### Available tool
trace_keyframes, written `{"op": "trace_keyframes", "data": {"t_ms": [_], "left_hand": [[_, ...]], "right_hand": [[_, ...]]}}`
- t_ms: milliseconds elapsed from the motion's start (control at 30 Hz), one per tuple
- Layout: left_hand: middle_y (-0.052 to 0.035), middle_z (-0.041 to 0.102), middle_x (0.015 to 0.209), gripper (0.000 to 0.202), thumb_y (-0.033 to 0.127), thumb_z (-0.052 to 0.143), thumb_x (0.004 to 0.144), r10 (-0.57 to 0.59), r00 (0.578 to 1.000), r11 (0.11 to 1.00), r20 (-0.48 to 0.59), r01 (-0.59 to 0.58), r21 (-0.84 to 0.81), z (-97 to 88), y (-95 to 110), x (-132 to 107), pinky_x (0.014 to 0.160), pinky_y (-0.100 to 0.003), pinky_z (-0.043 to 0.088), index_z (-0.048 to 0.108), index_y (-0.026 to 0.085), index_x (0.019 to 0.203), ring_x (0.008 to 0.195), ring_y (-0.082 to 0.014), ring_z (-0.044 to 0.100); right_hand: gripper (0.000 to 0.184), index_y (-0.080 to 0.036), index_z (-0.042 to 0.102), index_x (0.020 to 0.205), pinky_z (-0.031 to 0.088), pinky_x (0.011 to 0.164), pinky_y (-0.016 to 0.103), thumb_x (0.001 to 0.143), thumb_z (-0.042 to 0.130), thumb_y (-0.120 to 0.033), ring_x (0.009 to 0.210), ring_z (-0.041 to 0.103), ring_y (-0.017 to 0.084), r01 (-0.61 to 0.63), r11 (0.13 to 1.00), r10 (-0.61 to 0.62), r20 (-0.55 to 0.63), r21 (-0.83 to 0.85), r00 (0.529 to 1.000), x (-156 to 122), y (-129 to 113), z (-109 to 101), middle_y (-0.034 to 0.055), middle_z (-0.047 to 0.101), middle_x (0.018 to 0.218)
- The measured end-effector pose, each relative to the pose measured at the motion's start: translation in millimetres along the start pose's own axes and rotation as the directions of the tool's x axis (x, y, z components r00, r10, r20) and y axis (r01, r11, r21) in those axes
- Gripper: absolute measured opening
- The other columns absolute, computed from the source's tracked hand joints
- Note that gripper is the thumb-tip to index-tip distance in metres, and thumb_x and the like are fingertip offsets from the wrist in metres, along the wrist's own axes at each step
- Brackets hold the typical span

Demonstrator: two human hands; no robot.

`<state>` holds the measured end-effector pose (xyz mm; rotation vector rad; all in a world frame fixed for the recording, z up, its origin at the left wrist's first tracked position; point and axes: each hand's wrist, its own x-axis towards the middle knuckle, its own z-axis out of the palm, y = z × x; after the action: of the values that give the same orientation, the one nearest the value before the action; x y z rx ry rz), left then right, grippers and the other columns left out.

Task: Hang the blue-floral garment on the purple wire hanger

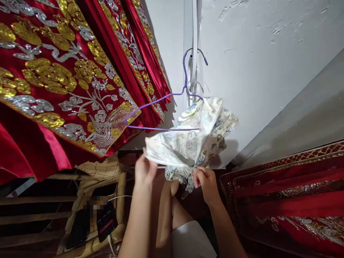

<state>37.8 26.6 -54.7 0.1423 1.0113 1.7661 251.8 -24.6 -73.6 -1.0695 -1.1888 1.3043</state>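
Observation:
A light floral garment (188, 143), cream with blue and olive patterning, hangs bunched from one side of a purple clothes hanger (150, 128). The hanger's right end is inside the cloth, while its left end is bare. My left hand (145, 169) is closed on the white edge of the garment at its lower left. With thumb and fingers pinched, my right hand (204, 181) grips the cloth at its lower middle. The hanger's hook lies by a narrow white upright strip (194, 39) on the wall; what bears it is hard to make out.
Red cloth with gold and silver sequins (53, 79) hangs at the left. Below it, a bamboo chair (120, 200) holds a phone (106, 220) with a cable. More red embroidered fabric (290, 193) lies at the right. A white wall (268, 71) stands ahead.

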Motion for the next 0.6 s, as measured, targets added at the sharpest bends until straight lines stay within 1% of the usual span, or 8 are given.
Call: {"op": "trace_keyframes", "data": {"t_ms": [67,200,267,333,400,467,533,600], "left_hand": [[-0.0066,0.071,0.083,0.008,0.016,0.063,0.087,-0.084,0.994,0.994,0.071,0.079,0.077,1.0,-26.9,-9.8,0.075,-0.025,0.055,0.069,0.014,0.081,0.081,-0.0164,0.068],[-0.0011,0.064,0.079,0.028,0.039,0.084,0.077,0.007,0.930,0.984,0.367,-0.072,0.162,14.0,-46.3,-40.6,0.071,-0.023,0.049,0.068,0.016,0.079,0.072,-0.0126,0.058],[-0.0018,0.061,0.082,0.032,0.046,0.082,0.079,0.051,0.857,0.972,0.514,-0.161,0.172,22.5,-42.8,-60.0,0.072,-0.024,0.047,0.068,0.017,0.080,0.074,-0.0136,0.056],[-0.0053,0.063,0.095,0.028,0.045,0.076,0.087,0.065,0.727,0.925,0.684,-0.301,0.232,30.5,-35.8,-80.8,0.080,-0.027,0.047,0.070,0.019,0.082,0.086,-0.0172,0.059],[-0.0087,0.062,0.110,0.021,0.039,0.068,0.094,0.007,0.569,0.800,0.822,-0.496,0.336,37.2,-27.7,-99.8,0.093,-0.031,0.046,0.073,0.020,0.087,0.103,-0.0215,0.060],[-0.0107,0.060,0.121,0.018,0.032,0.062,0.098,-0.067,0.463,0.624,0.884,-0.671,0.399,41.6,-19.1,-112.3,0.106,-0.035,0.041,0.076,0.022,0.092,0.119,-0.0246,0.057],[-0.0114,0.056,0.133,0.019,0.032,0.060,0.100,-0.091,0.437,0.502,0.895,-0.756,0.420,42.4,-10.8,-114.9,0.115,-0.037,0.035,0.076,0.024,0.099,0.133,-0.0269,0.049],[-0.0115,0.053,0.143,0.028,0.041,0.053,0.102,-0.120,0.453,0.500,0.883,-0.741,0.448,37.7,-4.5,-107.6,0.118,-0.038,0.033,0.070,0.027,0.119,0.139,-0.0273,0.045]], "right_hand": [[0.040,-0.022,0.047,0.047,0.032,0.049,0.026,0.084,0.053,-0.036,0.042,0.037,0.010,-0.029,1.000,0.029,-0.026,0.006,0.999,-9.2,10.3,-10.5,-0.0032,0.044,0.041],[0.045,-0.021,0.047,0.049,0.030,0.047,0.025,0.084,0.063,-0.045,0.044,0.036,0.010,-0.134,0.983,0.141,0.051,-0.123,0.989,-16.2,20.0,-36.9,-0.0040,0.042,0.044],[0.043,-0.020,0.057,0.060,0.038,0.054,0.026,0.086,0.066,-0.053,0.055,0.048,0.014,-0.089,0.984,0.095,0.026,-0.154,0.995,-13.1,15.0,-44.2,-0.0011,0.053,0.056],[0.047,-0.019,0.069,0.081,0.048,0.072,0.030,0.089,0.060,-0.065,0.078,0.060,0.020,-0.025,0.994,0.028,0.036,-0.102,0.999,-7.7,5.0,-44.5,0.0041,0.067,0.079],[0.063,-0.021,0.074,0.100,0.050,0.091,0.036,0.090,0.050,-0.078,0.100,0.063,0.026,-0.071,0.997,0.064,0.162,0.034,0.985,-2.3,-6.8,-39.1,0.0085,0.072,0.100],[0.078,-0.022,0.075,0.107,0.050,0.096,0.040,0.086,0.039,-0.088,0.106,0.065,0.028,-0.218,0.960,0.150,0.338,0.173,0.929,2.2,-18.1,-31.3,0.0102,0.073,0.104],[0.084,-0.024,0.075,0.107,0.052,0.093,0.042,0.082,0.034,-0.093,0.102,0.067,0.028,-0.320,0.924,0.184,0.492,0.208,0.851,5.8,-29.3,-25.1,0.0099,0.073,0.099],[0.080,-0.023,0.076,0.101,0.055,0.085,0.040,0.078,0.045,-0.093,0.092,0.069,0.026,-0.250,0.961,0.133,0.599,0.117,0.789,8.8,-42.8,-24.0,0.0085,0.073,0.090]]}}
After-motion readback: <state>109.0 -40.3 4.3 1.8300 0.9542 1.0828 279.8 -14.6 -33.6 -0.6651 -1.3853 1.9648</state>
